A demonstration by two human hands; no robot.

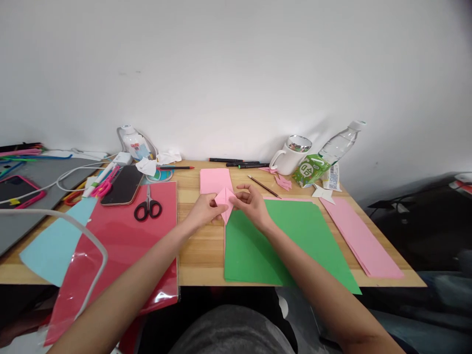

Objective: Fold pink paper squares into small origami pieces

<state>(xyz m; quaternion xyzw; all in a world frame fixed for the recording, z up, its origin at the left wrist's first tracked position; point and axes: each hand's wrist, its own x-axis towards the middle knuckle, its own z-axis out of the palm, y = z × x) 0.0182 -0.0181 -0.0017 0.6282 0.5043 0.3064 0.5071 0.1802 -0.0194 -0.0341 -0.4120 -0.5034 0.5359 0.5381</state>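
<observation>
Between my two hands is a small piece of folded pink paper (225, 197), diamond-shaped with a crease down its middle and a point towards me. My left hand (205, 210) pinches its left side, thumb on top. On the right side, my right hand (252, 204) grips the edge between thumb and fingers, its other fingers curled. Just behind the folded paper lies a pink square sheet (214, 178). A large green sheet (283, 241) spreads under and beside my right hand, with pink paper showing at its edges.
Black-handled scissors (148, 208) rest on a red plastic-wrapped pack (129, 250) at left, near a phone (122, 186). A pencil (264, 186), white mug (289, 156), green carton (310, 169) and leaning water bottle (341, 143) stand or lie back right. Pink strips (363, 238) lie at right.
</observation>
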